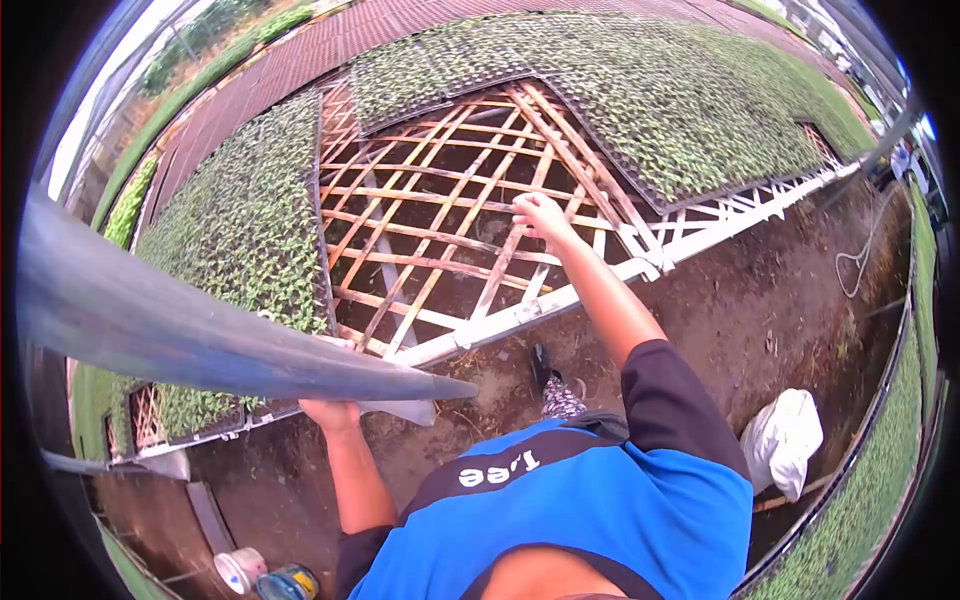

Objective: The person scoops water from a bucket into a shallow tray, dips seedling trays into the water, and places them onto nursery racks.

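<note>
My right hand point(540, 216) reaches out over a lattice of thin wooden slats point(445, 240). Its fingers are curled together; anything small between them is too hard to make out. A thick grey pole point(250, 345) crosses the view from the left and covers most of my left hand point(328, 412). Part of that hand shows below the pole and a bit above it, but how the fingers are set is hidden. Just past the left hand, a pale grey piece point(405, 411) sticks out from under the pole. Trays of green seedlings point(235, 225) lie left of the lattice.
More seedling trays point(640, 110) cover the bench behind and to the right. A white rail point(500, 326) edges the bench along a dirt path point(720, 290). A white sack point(783, 440) stands at right; a white bucket point(240, 569) and a dark bucket point(287, 582) sit lower left.
</note>
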Demonstrator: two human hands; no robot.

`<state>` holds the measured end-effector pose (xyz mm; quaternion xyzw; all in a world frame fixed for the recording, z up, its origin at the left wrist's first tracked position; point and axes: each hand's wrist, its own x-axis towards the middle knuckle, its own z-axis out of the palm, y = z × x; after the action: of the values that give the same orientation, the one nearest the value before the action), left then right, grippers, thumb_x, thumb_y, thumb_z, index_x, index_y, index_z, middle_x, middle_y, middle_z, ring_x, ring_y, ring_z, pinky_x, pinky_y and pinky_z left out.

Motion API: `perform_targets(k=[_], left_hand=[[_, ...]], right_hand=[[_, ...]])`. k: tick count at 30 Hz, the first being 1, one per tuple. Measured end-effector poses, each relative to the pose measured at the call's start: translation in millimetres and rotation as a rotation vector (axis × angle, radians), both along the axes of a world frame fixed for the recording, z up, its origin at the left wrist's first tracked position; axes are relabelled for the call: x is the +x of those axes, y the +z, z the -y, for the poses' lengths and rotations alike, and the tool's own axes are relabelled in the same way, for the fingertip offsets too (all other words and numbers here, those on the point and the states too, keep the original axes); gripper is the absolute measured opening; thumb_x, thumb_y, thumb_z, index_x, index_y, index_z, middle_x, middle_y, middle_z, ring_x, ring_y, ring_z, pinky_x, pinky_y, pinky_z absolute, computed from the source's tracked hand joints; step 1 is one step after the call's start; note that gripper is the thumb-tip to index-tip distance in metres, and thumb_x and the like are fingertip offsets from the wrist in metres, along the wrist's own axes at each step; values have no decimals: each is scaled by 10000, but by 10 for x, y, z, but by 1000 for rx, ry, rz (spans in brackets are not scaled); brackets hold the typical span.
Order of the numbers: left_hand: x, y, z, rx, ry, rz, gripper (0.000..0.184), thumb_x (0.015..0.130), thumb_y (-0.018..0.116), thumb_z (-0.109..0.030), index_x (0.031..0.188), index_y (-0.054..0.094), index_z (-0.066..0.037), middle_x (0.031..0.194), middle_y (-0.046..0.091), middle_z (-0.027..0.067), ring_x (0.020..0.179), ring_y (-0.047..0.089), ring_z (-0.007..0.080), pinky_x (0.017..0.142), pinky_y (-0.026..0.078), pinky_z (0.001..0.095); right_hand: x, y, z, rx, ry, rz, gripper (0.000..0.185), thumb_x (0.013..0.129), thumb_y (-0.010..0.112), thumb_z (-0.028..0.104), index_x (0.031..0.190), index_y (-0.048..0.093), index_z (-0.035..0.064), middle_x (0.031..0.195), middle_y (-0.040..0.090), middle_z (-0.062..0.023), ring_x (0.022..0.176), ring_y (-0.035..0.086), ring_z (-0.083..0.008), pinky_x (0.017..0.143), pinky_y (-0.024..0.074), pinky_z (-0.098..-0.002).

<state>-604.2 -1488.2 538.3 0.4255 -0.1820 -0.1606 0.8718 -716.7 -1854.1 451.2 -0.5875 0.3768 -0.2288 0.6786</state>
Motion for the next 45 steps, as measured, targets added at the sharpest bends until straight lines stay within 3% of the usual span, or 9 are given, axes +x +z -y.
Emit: perform_targets(k=[5,13,15,16,21,22,25,31,45], left_hand=[[-19,55,141,4,29,212,358,799,432,-330,968,443,-15,859,522,140,790,517,228,733,436,349],[-368,-168,-121,992,1121,581,434,869,315,-269,1165,320,48,1047,496,172,984,492,255,858,421,331],[-221,401,725,872,1413,174,186,818,423,-185,796,564,-65,779,582,88,747,565,251,730,441,413],[-279,194,306,1450,1273,749,175,813,441,-175,760,559,-57,737,587,75,717,579,232,732,445,395],[-311,175,433,1323,1444,566,167,802,479,-168,781,578,-35,778,598,103,740,578,253,739,448,396],[-271,303,658,861,1467,201,178,794,505,-173,853,579,-22,819,600,116,763,577,262,738,454,385],[-386,201,290,1445,1267,643,256,790,520,-159,999,508,-12,834,599,120,779,577,282,725,465,375],[-390,84,-339,357,525,298,463,866,327,-285,1183,293,50,1056,490,183,1011,477,253,849,428,304],[-250,100,448,353,1201,381,433,843,353,-325,1084,400,33,914,524,143,830,531,184,744,446,255]], right_hand=[[1829,-57,730,285,180,68,145,779,508,199,860,503,79,810,535,-31,691,535,-143,586,456,-280],[4290,-672,1842,739,-100,202,261,789,453,142,1012,450,6,976,491,-168,810,535,-273,587,476,-358],[4956,-1169,2132,856,-235,252,295,790,442,112,1063,425,4,1068,433,-190,883,506,-308,631,475,-392],[4911,-966,2170,943,-292,258,314,791,441,102,1090,415,10,1116,395,-189,935,476,-332,667,462,-427],[5115,-984,2235,931,-459,152,350,776,545,265,1027,458,37,829,496,-102,655,489,-207,597,434,-419],[5148,-999,2225,938,-439,160,363,748,585,313,974,483,48,703,468,-65,540,415,-165,562,422,-407],[5215,-964,2182,784,-543,69,332,750,583,261,962,503,17,824,552,-113,666,523,-244,631,441,-432],[5128,-677,2024,312,-644,5,281,731,489,133,939,514,-54,1055,467,-186,885,529,-290,753,425,-368],[4689,483,1271,-296,-737,396,128,685,522,76,636,477,-34,871,371,-184,589,448,-273,571,388,-374]])
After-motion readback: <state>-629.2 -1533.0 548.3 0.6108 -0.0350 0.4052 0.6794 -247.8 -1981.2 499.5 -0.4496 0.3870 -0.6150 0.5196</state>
